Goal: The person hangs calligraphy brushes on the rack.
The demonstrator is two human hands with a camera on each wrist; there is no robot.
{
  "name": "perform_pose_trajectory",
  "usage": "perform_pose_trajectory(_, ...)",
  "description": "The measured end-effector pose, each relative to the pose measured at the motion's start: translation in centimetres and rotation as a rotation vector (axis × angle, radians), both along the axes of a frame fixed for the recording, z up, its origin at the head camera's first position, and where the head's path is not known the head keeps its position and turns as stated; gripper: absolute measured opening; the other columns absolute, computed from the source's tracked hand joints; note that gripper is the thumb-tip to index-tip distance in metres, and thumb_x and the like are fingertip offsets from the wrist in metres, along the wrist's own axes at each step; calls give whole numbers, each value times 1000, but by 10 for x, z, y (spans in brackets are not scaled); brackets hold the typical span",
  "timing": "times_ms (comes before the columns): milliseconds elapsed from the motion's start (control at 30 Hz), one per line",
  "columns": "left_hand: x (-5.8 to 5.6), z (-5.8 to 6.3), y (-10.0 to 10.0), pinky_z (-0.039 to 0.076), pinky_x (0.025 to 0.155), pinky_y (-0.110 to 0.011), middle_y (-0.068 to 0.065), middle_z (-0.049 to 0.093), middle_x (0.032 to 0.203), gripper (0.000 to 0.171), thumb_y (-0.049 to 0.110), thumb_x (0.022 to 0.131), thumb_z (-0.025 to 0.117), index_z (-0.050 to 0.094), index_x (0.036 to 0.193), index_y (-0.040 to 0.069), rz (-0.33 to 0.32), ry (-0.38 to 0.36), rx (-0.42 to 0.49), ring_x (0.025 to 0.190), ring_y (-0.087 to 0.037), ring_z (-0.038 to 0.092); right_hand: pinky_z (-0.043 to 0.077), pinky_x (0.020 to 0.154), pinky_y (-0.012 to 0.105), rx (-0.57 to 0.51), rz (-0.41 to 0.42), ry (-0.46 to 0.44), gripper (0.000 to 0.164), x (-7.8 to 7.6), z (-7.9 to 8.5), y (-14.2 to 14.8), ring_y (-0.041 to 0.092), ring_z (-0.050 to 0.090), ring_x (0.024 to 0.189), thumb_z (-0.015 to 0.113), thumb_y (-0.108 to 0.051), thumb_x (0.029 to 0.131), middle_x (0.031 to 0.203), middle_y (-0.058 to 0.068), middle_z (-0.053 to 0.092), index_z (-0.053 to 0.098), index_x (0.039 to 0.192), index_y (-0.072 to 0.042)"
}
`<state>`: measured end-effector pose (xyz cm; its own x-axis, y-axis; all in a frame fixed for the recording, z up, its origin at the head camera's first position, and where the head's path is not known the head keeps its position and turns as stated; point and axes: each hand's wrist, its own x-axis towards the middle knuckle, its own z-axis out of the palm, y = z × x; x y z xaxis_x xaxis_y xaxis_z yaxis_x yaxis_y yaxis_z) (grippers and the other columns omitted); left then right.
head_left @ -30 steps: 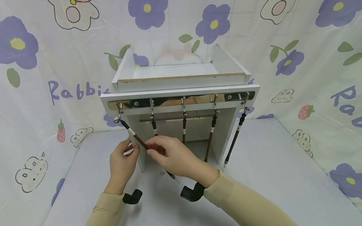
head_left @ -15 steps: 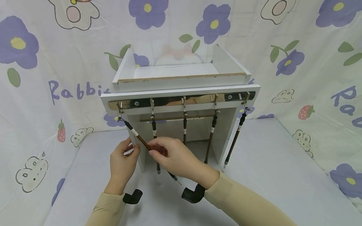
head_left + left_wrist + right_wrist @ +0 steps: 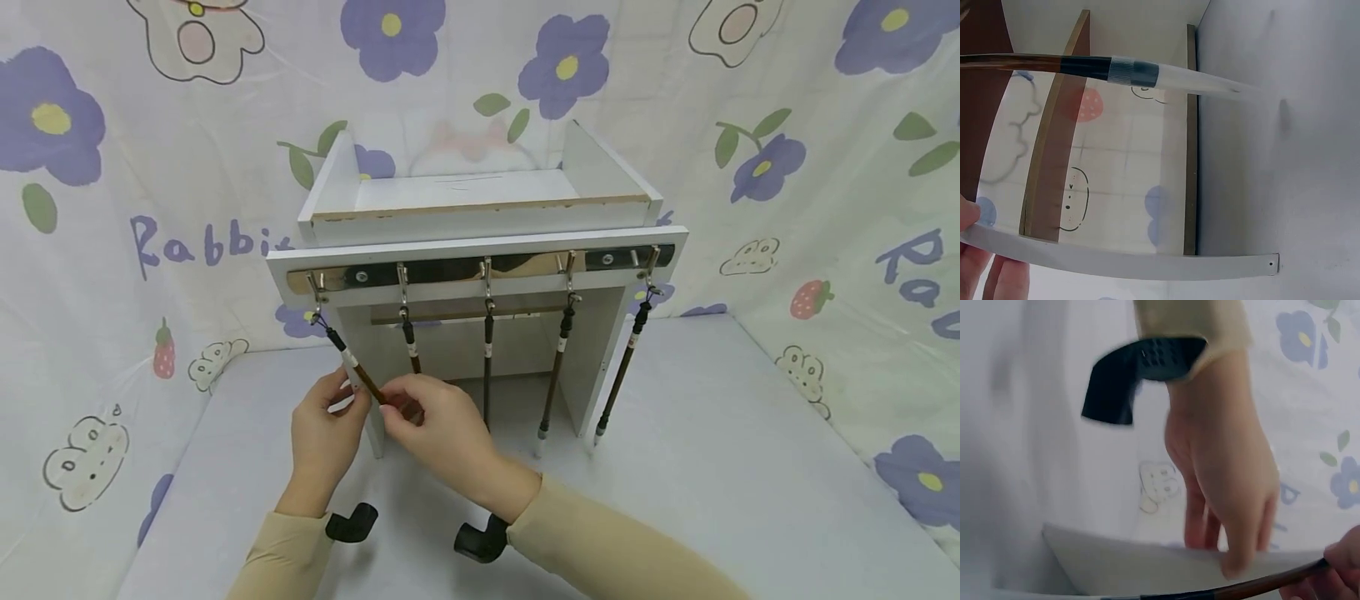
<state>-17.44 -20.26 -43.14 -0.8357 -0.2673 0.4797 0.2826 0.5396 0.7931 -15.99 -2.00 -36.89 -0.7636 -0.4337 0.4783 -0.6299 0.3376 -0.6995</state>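
Observation:
In the head view my right hand pinches the brown handle of the leftmost calligraphy brush. This brush hangs slanted from the left hook by a dark loop; the hand covers its lower part. Its pale tip and dark ferrule show in the left wrist view. My left hand holds the front edge of the white stand's left side panel, thumb on one side and fingers on the other. In the right wrist view, fingertips of the right hand grip the handle at the lower right.
Several more brushes, such as the far-right brush, hang from a shiny hook rail on the white wooden stand. A white table surface lies around it. Behind stands a flower-patterned curtain. Black mounts sit at both wrists.
My right hand has shifted left and slightly down with the brush, after a small move to the right earlier. The left hand stays on the panel.

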Motion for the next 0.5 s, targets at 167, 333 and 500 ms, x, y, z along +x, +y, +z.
perform_pose_trajectory(167, -2, -2, 0, 58, 79, -34, -5, 64, 121, 36, 12, 90, 68, 65, 126, 11, -18, 7, 2, 102, -26, 65, 54, 66, 16, -25, -36, 25, 14, 2, -6, -10, -1, 58, 79, 65, -17, 93, 93, -10, 64, 68, 107, -15)
perform_pose_trajectory(333, -3, -3, -2, 58, 79, -33, -4, 64, 121, 36, 13, 89, 69, 65, 125, 12, -10, -7, 7, 102, -25, 65, 54, 66, 17, -19, -31, 26, 14, 3, -9, -10, -1, 58, 79, 65, -17, 93, 93, -11, 64, 68, 107, -16)
perform_pose_trajectory(500, -2, -1, -3, 59, 76, -31, -4, 67, 114, 31, 11, 88, 70, 68, 119, 12, 2, -13, 8, 100, -24, 66, 53, 66, 17, 2, -45, 60, 15, 5, -11, -3, -1, 58, 80, 65, -17, 92, 94, -10, 64, 68, 107, -15)
